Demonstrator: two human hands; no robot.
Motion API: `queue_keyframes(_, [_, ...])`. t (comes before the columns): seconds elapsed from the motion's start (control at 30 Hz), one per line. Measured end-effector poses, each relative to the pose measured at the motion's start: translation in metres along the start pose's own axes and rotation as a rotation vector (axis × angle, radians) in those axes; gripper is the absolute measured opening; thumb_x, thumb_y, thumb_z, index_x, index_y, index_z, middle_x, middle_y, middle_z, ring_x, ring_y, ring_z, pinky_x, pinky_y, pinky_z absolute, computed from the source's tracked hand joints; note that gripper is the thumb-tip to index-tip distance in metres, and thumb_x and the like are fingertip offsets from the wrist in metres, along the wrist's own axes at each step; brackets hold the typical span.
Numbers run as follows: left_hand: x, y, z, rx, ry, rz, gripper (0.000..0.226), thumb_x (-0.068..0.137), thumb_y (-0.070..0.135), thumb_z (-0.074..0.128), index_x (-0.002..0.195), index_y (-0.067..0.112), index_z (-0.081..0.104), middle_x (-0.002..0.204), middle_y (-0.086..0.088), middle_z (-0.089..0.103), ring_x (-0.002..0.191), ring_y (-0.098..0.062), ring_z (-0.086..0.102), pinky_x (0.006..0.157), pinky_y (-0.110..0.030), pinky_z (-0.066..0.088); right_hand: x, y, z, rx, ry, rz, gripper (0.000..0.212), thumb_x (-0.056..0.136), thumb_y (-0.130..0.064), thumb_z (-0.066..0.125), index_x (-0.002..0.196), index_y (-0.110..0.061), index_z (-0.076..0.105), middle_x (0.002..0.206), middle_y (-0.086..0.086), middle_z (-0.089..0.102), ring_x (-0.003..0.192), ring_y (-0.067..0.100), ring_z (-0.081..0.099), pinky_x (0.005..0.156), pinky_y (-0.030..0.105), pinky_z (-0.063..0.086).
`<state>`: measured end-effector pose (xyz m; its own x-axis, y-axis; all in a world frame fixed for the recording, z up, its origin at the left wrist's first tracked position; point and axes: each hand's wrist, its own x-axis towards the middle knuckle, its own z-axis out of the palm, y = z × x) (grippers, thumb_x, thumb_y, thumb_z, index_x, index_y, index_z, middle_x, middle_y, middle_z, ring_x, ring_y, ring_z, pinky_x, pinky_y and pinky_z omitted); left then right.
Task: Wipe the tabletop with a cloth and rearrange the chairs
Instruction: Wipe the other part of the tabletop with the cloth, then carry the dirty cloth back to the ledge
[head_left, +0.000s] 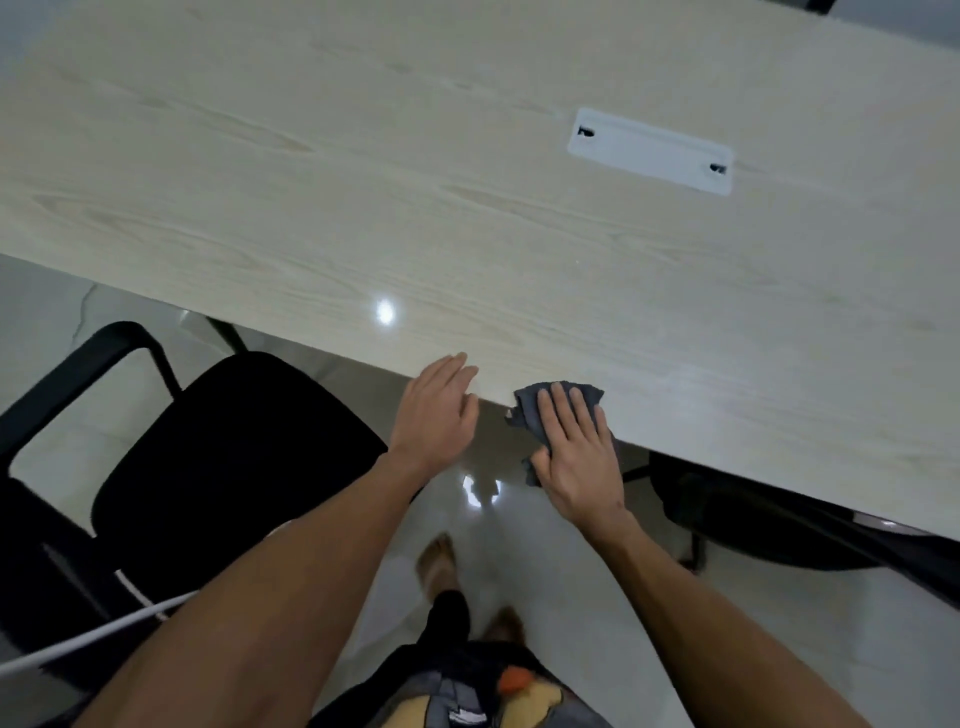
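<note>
glossy pale tile floor (545, 561) with ceiling light glare. white cable hatch (650, 150) set in the wood-grain top. white cord (93, 636) lower left.

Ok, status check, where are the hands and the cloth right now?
Right hand flat on the grey cloth at the table's near edge. Left hand open beside it, holding nothing. Black chair pulled out at left.

two chairs (228, 457) (black), one cloth (545, 410), one table (415, 182).
</note>
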<state>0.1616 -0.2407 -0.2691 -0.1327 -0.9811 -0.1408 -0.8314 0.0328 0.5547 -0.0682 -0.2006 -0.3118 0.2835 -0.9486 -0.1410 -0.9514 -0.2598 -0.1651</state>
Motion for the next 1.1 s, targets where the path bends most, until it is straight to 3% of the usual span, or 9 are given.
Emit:
queue_keyframes(0.13, [-0.022, 0.038, 0.009, -0.073, -0.076, -0.04, 0.044, 0.105, 0.023, 0.052, 0.147, 0.011, 0.056, 0.156, -0.007, 0.052, 0.145, -0.024, 0.045, 0.122, -0.043, 0.035, -0.04, 0.016, -0.02, 0.275, 0.0, 0.137, 0.068, 0.096, -0.037, 0.033, 0.158, -0.011, 0.047, 0.164, 0.009, 0.045, 0.153, 0.029, 0.037, 0.126, 0.047, 0.027])
queue_keyframes(0.2, [-0.034, 0.059, 0.013, -0.183, -0.139, -0.117, 0.044, 0.105, 0.029, 0.052, 0.147, 0.015, 0.056, 0.149, -0.005, 0.059, 0.137, -0.022, 0.054, 0.116, -0.038, 0.042, -0.058, 0.017, -0.043, 0.574, 0.009, 0.293, 0.055, 0.093, -0.034, 0.039, 0.14, -0.02, 0.064, 0.126, 0.004, 0.071, 0.117, 0.022, 0.063, 0.099, 0.039, 0.05])
queue_keyframes(0.3, [-0.049, 0.087, 0.018, -0.356, -0.208, -0.234, 0.044, 0.103, 0.028, 0.057, 0.144, 0.015, 0.061, 0.141, -0.002, 0.066, 0.128, -0.017, 0.062, 0.104, -0.02, 0.039, -0.078, 0.016, -0.069, 1.173, -0.04, 0.601, 0.03, 0.091, -0.026, 0.048, 0.097, -0.008, 0.071, 0.073, 0.005, 0.071, 0.066, 0.021, 0.062, 0.065, 0.035, 0.045])
queue_keyframes(0.4, [-0.061, 0.112, 0.015, -0.515, -0.302, -0.314, 0.041, 0.102, 0.026, 0.057, 0.141, 0.014, 0.062, 0.141, -0.003, 0.063, 0.13, -0.02, 0.057, 0.111, -0.029, 0.039, -0.096, 0.021, -0.084, 1.77, -0.158, 0.799, 0.034, 0.076, -0.032, 0.064, 0.092, -0.004, 0.07, 0.082, 0.02, 0.068, 0.073, 0.032, 0.062, 0.076, 0.04, 0.05])
queue_keyframes(0.57, [-0.071, 0.135, -0.007, -0.855, -0.478, -0.362, 0.019, 0.101, 0.031, 0.06, 0.092, 0.019, 0.072, 0.093, 0.0, 0.064, 0.083, -0.018, 0.053, 0.073, -0.032, 0.042, -0.11, 0.031, -0.11, 2.193, -0.145, 0.736, 0.048, 0.083, -0.042, 0.054, 0.107, -0.007, 0.076, 0.109, 0.021, 0.073, 0.099, 0.036, 0.067, 0.095, 0.044, 0.051])
queue_keyframes(0.63, [-0.07, 0.143, -0.017, -0.902, -0.515, -0.324, 0.022, 0.1, 0.029, 0.064, 0.08, 0.019, 0.068, 0.073, 0.005, 0.057, 0.068, -0.014, 0.046, 0.068, -0.03, 0.041, -0.108, 0.033, -0.118, 2.279, -0.095, 0.722, 0.051, 0.091, -0.043, 0.047, 0.106, -0.007, 0.081, 0.115, 0.023, 0.074, 0.104, 0.038, 0.069, 0.097, 0.047, 0.05])
queue_keyframes(0.73, [-0.06, 0.154, -0.034, -0.89, -0.491, -0.316, 0.012, 0.1, 0.023, 0.066, 0.095, 0.012, 0.068, 0.078, 0.003, 0.058, 0.075, -0.014, 0.052, 0.076, -0.029, 0.049, -0.105, 0.032, -0.129, 2.349, -0.162, 0.689, 0.065, 0.098, -0.049, 0.039, 0.138, -0.006, 0.066, 0.13, 0.024, 0.069, 0.107, 0.039, 0.072, 0.099, 0.048, 0.051])
queue_keyframes(0.9, [-0.036, 0.163, -0.06, -0.78, -0.464, -0.205, 0.006, 0.096, 0.022, 0.071, 0.09, 0.021, 0.073, 0.08, 0.004, 0.07, 0.075, -0.013, 0.058, 0.075, -0.03, 0.047, -0.107, 0.046, -0.144, 2.338, -0.256, 0.489, 0.083, 0.091, -0.053, 0.06, 0.159, -0.007, 0.044, 0.151, 0.023, 0.05, 0.132, 0.04, 0.051, 0.125, 0.052, 0.027])
queue_keyframes(1.1, [-0.015, 0.167, -0.089, -0.732, -0.453, -0.145, 0.013, 0.087, 0.02, 0.083, 0.099, 0.017, 0.08, 0.1, -0.007, 0.077, 0.089, -0.02, 0.069, 0.078, -0.037, 0.058, -0.085, 0.055, -0.178, 1.824, -0.303, 0.353, 0.088, 0.081, -0.049, 0.087, 0.148, -0.002, 0.054, 0.144, 0.028, 0.061, 0.133, 0.046, 0.059, 0.119, 0.061, 0.04])
